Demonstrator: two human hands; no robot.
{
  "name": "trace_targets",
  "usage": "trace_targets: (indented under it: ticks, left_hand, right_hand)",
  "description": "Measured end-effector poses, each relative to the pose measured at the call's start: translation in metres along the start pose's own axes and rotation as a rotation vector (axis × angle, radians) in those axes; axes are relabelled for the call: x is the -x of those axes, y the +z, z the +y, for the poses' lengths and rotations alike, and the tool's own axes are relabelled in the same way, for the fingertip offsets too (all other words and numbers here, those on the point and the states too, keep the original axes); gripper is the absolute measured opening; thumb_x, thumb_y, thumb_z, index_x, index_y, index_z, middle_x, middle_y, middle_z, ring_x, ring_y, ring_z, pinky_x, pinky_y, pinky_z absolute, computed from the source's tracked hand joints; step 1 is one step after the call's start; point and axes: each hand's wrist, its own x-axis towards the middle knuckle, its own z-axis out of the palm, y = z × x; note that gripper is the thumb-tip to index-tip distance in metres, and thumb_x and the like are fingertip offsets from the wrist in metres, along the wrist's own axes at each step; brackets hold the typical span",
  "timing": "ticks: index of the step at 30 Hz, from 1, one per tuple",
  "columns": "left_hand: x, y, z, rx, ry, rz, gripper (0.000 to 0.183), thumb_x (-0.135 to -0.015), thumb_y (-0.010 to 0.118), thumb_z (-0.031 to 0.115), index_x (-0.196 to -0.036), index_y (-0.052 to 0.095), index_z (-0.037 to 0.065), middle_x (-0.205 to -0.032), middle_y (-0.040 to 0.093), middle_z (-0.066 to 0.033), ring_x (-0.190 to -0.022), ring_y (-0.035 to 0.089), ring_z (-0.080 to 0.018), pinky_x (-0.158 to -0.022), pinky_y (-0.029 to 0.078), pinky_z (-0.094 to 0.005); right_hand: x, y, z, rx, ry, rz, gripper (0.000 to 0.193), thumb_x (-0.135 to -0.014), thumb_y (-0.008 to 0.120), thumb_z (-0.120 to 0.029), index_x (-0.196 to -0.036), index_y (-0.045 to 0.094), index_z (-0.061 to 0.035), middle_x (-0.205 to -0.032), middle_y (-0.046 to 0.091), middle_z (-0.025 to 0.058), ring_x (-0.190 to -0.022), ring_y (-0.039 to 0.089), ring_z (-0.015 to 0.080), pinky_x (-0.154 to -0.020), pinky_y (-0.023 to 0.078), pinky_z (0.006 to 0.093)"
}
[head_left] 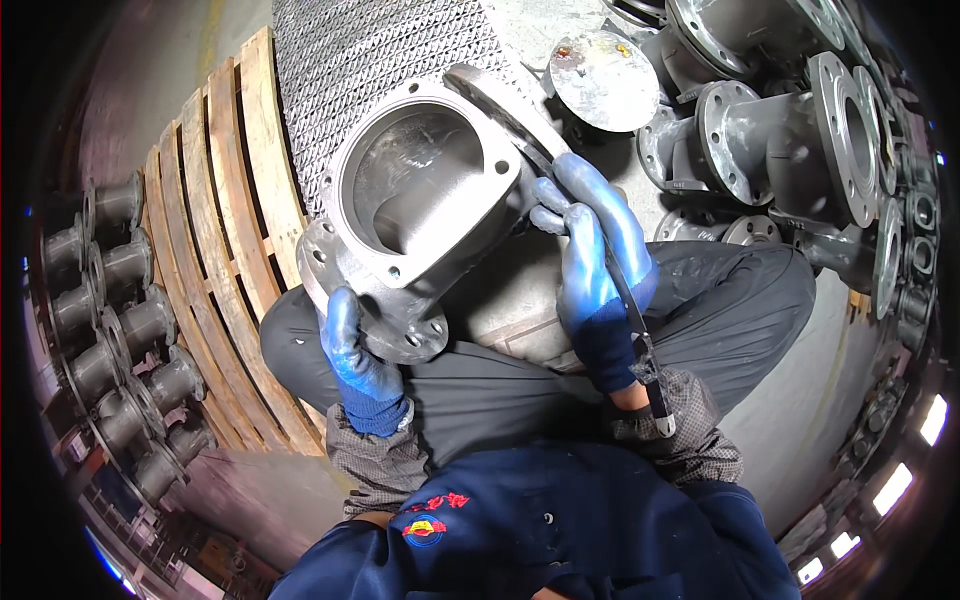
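A grey cast-metal valve body (450,245) leans tilted in front of my crossed legs. Its squarish flange with a large round bore faces up, and round flanges stick out at its sides. My left hand (352,350), in a blue coated glove, grips the lower left flange; its thumb shows, while the other fingers are mostly hidden. In the same kind of glove, my right hand (600,250) is closed around a long thin dark tool (630,315), perhaps a file or scraper, whose end lies along my forearm. Its fingertips are beside the right flange.
A round metal piece with a flat top (603,82) stands beyond my right hand. Flanged castings (745,140) are piled at the right, and more castings (125,350) are stacked far left. A wooden pallet (225,200) and a textured metal mat (380,45) lie on the floor.
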Motion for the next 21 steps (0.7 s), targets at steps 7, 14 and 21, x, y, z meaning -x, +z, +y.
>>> trace_targets:
  ticks: [7,14,21]
  left_hand:
    - [0.002,0.003,-0.002,-0.08,0.086,-0.035,0.055,-0.099,0.045,0.024,-0.146,0.031,0.0,-0.139,0.047,-0.011,-0.125,0.048,-0.0205,-0.108,0.037,-0.0368]
    - [0.0,-0.003,-0.004,-0.044,0.068,-0.021,0.054,-0.099,0.045,0.023,-0.145,0.031,-0.002,-0.137,0.049,-0.0107,-0.123,0.05,-0.0196,-0.107,0.037,-0.0361]
    - [0.0,-0.005,-0.006,0.003,0.07,-0.009,0.043,-0.1,0.045,0.023,-0.136,0.046,-0.001,-0.138,0.049,-0.0122,-0.125,0.049,-0.022,-0.108,0.039,-0.0409]
  right_hand:
    - [0.005,-0.008,-0.016,0.155,-0.062,-0.065,0.033,-0.092,0.048,0.002,-0.124,0.054,0.0086,-0.116,0.063,0.0221,-0.105,0.065,0.0287,-0.088,0.054,0.0348]
    - [-0.021,-0.025,-0.018,0.638,-0.501,-0.298,0.035,-0.081,0.059,0.003,-0.116,0.063,0.004,-0.105,0.068,0.0182,-0.09,0.068,0.0316,-0.079,0.054,0.0367]
    - [-0.03,-0.033,-0.013,1.023,-0.725,-0.418,0.048,-0.074,0.066,-0.015,-0.122,0.063,-0.0094,-0.108,0.065,0.0152,-0.078,0.065,0.0248,-0.065,0.051,0.0373]
